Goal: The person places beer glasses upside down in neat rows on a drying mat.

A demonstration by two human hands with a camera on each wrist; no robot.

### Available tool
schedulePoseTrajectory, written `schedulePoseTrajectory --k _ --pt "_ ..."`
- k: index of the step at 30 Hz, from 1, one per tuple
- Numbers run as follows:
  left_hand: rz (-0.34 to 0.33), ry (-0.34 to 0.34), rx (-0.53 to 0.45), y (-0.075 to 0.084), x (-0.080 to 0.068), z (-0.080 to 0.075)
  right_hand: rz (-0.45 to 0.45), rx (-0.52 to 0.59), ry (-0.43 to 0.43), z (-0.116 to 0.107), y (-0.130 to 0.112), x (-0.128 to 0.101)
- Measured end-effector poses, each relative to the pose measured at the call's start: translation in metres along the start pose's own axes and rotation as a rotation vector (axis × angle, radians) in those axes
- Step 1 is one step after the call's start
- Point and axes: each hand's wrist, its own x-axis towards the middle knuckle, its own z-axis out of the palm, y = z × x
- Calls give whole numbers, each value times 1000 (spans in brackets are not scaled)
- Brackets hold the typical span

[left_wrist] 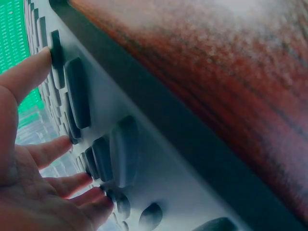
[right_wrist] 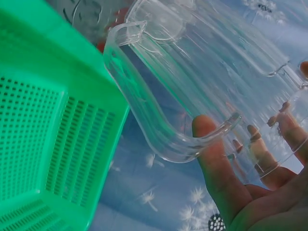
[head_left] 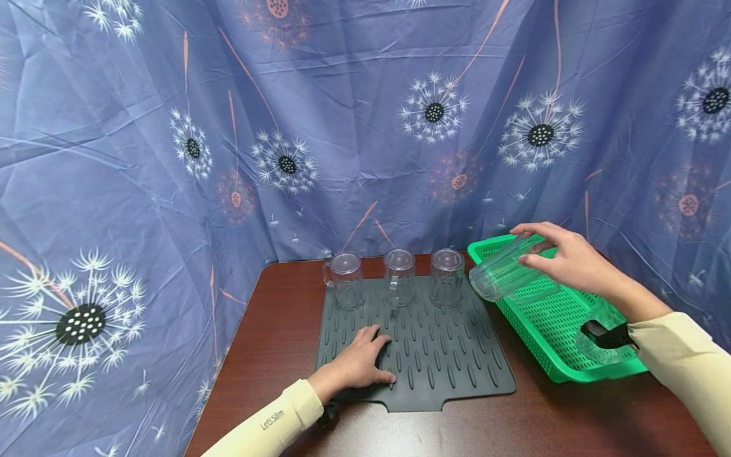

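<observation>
My right hand [head_left: 562,254] grips a clear mug [head_left: 502,273] by one end and holds it tilted over the green basket's [head_left: 533,343] left edge. In the right wrist view, my thumb [right_wrist: 219,168] lies by the lower end of the mug's handle [right_wrist: 144,110], and my other fingers show through the clear wall. My left hand [head_left: 360,362] rests with fingers spread on the left front part of a dark grey ridged drying mat [head_left: 422,381]. Along the mat's back edge stand three clear mugs, left [head_left: 347,282], middle [head_left: 400,279] and right [head_left: 447,279], bottoms up.
Another clear vessel [head_left: 599,336] lies in the front of the basket, partly behind my right wrist. The mat and basket sit on a reddish-brown wooden table [head_left: 274,330]. A blue curtain [head_left: 354,127] with dandelion prints hangs directly behind and at the sides.
</observation>
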Motion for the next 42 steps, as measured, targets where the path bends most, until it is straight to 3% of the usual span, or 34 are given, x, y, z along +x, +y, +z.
schedulePoseTrajectory --k 20,29,42 --pt "21 5 5 0 -1 -1 34 220 -34 36 -15 -13" --pt "26 9 2 0 -1 -2 100 330 -1 53 -17 -17" --pt "22 -17 -52 0 -3 -3 155 534 -20 76 -21 -22"
